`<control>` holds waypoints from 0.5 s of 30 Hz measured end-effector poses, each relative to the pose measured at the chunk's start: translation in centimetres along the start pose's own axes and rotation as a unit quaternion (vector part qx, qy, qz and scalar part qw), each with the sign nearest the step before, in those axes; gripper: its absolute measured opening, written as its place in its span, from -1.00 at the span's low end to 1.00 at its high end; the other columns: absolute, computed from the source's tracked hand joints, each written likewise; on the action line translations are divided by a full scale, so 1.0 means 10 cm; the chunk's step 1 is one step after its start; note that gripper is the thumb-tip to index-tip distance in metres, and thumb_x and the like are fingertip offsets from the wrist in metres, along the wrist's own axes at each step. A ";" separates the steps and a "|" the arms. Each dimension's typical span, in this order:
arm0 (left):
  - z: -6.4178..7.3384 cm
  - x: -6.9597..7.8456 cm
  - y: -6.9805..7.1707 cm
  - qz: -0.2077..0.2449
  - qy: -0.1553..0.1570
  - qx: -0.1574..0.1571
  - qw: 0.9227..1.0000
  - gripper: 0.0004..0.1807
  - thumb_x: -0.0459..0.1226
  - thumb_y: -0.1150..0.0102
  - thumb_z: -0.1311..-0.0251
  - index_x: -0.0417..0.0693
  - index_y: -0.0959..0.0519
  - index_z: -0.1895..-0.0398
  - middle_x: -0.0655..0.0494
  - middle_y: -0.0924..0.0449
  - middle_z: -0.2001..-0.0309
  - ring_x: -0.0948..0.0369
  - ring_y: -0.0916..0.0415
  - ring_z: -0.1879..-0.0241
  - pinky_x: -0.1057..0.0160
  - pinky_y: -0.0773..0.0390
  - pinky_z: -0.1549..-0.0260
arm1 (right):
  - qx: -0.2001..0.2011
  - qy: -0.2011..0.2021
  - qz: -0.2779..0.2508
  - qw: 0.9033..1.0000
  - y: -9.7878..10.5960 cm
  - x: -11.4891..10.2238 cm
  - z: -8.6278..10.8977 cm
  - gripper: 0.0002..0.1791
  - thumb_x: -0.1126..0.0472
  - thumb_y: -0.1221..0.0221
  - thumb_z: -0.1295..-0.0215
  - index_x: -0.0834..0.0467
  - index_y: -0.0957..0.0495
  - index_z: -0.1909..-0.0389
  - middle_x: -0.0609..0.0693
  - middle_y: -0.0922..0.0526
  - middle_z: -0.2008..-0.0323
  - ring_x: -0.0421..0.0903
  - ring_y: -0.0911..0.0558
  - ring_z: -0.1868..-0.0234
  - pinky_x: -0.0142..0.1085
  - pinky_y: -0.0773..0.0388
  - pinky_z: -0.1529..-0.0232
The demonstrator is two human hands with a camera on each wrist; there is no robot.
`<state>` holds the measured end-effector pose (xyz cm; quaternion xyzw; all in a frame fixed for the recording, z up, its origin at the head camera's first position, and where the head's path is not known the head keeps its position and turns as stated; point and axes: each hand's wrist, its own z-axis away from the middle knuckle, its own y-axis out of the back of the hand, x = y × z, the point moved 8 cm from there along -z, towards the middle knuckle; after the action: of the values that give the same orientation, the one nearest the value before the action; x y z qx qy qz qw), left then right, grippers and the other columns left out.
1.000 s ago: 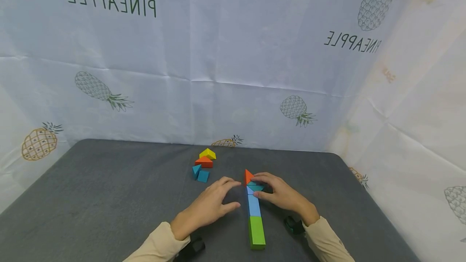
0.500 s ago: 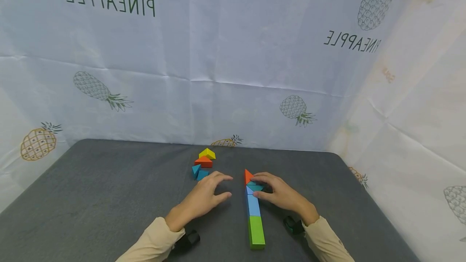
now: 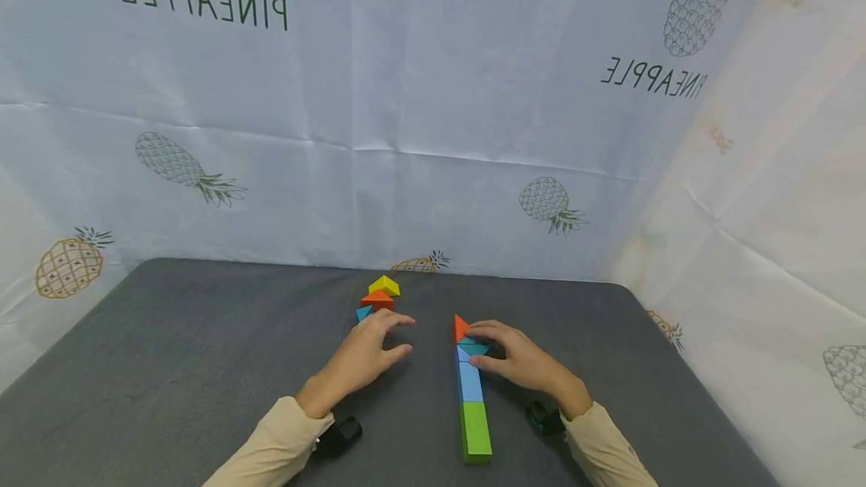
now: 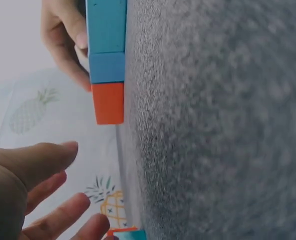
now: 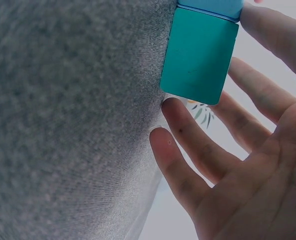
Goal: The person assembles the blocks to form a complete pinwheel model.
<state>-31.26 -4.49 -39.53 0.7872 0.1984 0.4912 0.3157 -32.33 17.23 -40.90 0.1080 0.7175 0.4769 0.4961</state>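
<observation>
A row of wooden blocks runs away from me in the head view: a green block [image 3: 476, 433], a light blue block [image 3: 470, 382], then small blue and teal triangular blocks [image 3: 476, 350], with an orange triangular block [image 3: 460, 328] at the far end. My right hand [image 3: 524, 358] holds the teal triangular block between thumb and fingers. In the right wrist view its teal face [image 5: 200, 55] shows, with fingers spread behind and below it. My left hand [image 3: 361, 348], relaxed and holding nothing, is left of the row. It overlaps the small blue triangular blocks [image 3: 363, 313], hiding one.
Behind the left hand lie a red-orange triangular block [image 3: 376, 300] and a yellow triangular block [image 3: 384, 285]. A dark grey cloth covers the table [image 3: 216, 352]. A pale curtain [image 3: 433, 96] printed with pineapples hangs along the back edge.
My left hand has moved left and a little away from me, from beside the row to over the small blue blocks. My right hand has stayed at the row.
</observation>
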 end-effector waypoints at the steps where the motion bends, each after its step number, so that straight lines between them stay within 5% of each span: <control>1: 0.00 -0.01 0.01 -0.007 0.002 0.005 1.000 -0.60 -0.31 -0.40 -0.15 -0.09 -0.63 -0.09 0.01 -0.60 -0.05 -0.01 -0.57 -0.04 -0.08 -0.58 0.00 | 0.000 0.000 0.000 1.000 0.00 0.00 0.00 -0.39 -0.07 -0.21 -0.37 0.14 -0.43 -0.34 0.06 -0.48 -0.30 0.03 -0.55 -0.23 0.05 -0.49 -0.22; 15: -0.02 -0.16 0.13 -0.070 0.061 0.030 0.995 -0.60 -0.27 -0.42 -0.13 -0.05 -0.65 -0.08 -0.06 -0.57 -0.12 -0.11 -0.46 -0.12 -0.12 -0.58 0.05 | 0.000 0.003 0.000 1.000 0.00 0.00 0.00 -0.39 -0.09 -0.19 -0.38 0.13 -0.43 -0.34 0.07 -0.47 -0.31 0.03 -0.54 -0.24 0.06 -0.48 -0.24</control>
<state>-32.14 -6.40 -39.61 0.7490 0.2865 0.5090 0.3128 -32.32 17.29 -40.91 0.1066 0.7193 0.4769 0.4937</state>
